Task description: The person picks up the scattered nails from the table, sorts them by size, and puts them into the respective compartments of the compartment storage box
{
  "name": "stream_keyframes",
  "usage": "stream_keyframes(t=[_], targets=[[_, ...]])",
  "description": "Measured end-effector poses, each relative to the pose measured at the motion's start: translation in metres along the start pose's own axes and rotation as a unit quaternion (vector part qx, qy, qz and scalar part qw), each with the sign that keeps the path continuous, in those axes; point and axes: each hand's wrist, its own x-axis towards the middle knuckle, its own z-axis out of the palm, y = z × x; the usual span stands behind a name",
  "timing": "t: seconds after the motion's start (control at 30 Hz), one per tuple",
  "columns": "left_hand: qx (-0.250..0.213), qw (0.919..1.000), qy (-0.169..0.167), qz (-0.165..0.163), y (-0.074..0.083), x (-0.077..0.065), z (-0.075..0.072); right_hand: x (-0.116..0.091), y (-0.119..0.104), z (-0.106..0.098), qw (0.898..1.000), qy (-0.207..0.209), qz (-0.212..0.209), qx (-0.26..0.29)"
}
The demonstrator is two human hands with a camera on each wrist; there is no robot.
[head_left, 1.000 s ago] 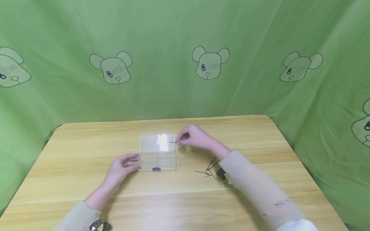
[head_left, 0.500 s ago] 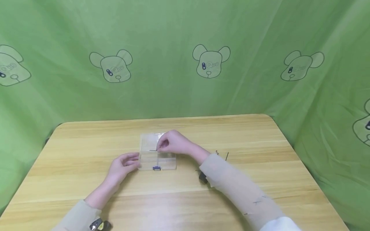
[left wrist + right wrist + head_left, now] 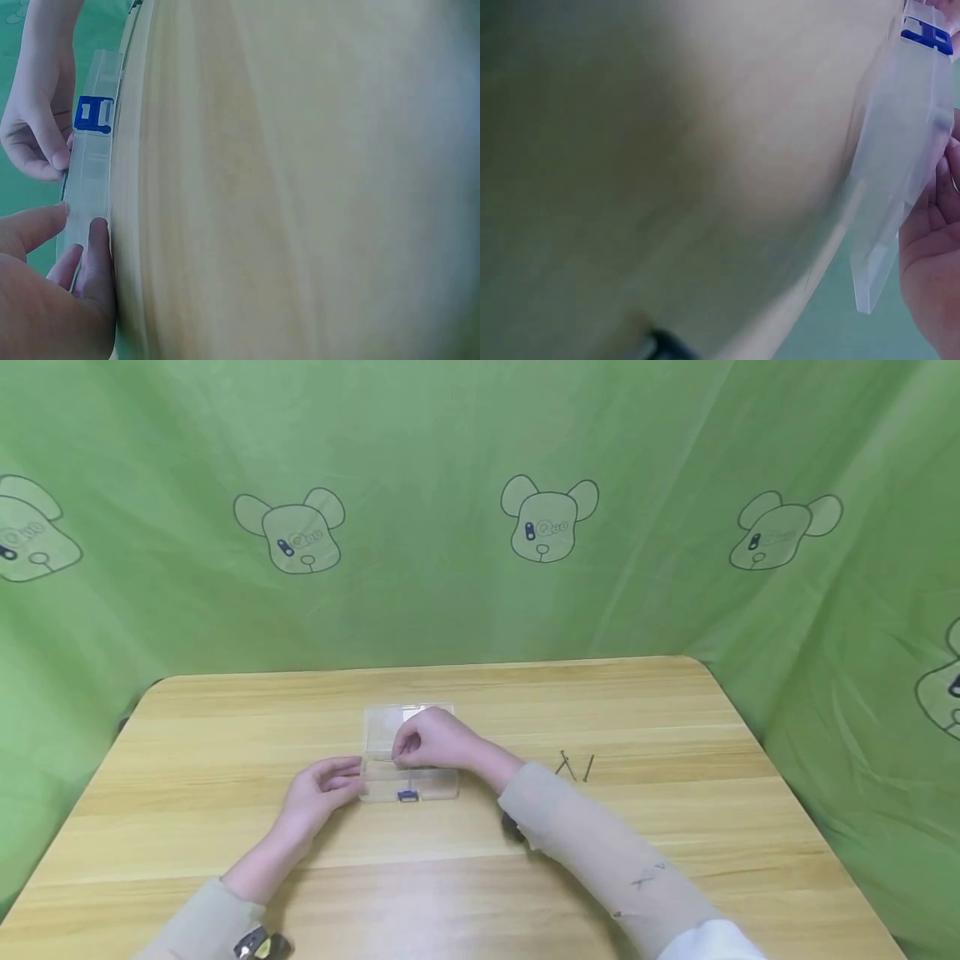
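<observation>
A clear plastic organiser box (image 3: pixel 408 760) lies open near the middle of the bench (image 3: pixel 675 827), its lid folded flat away from the person and its shallow tray nearer, with a small blue latch (image 3: pixel 407 796) on the front edge. A thin dark nail (image 3: pixel 384 759) is held level over the tray's back-left part. Three more nails (image 3: pixel 573 767) lie loose on the bench, well to the right of the box.

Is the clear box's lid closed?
No, the clear box lies open, its lid folded back flat on the table.
</observation>
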Motion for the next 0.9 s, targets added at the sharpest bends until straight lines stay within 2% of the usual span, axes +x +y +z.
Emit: stream_keyframes(t=[0.2,0.37,0.47,0.6,0.9], targets=[[0.000,1.0000,-0.002,0.001,0.0006,-0.0011,0.0003,0.0036,-0.0028,0.0027,0.998,-0.002,-0.004,-0.061],[0.006,0.9999,-0.003,0.008,-0.0009,-0.0007,0.0009,0.0046,-0.0073,0.0048,0.991,0.001,-0.005,-0.131],[0.008,0.9999,-0.003,0.010,-0.0021,-0.0002,0.0012,0.0043,-0.0083,0.0058,0.990,0.001,-0.004,-0.142],[0.005,1.0000,-0.002,0.006,-0.0023,-0.0006,0.0014,0.0037,-0.0056,0.0065,0.993,0.004,0.003,-0.118],[-0.007,1.0000,0.005,0.005,-0.0021,-0.0013,0.0026,-0.0022,0.0004,-0.0012,0.999,0.016,0.022,-0.016]])
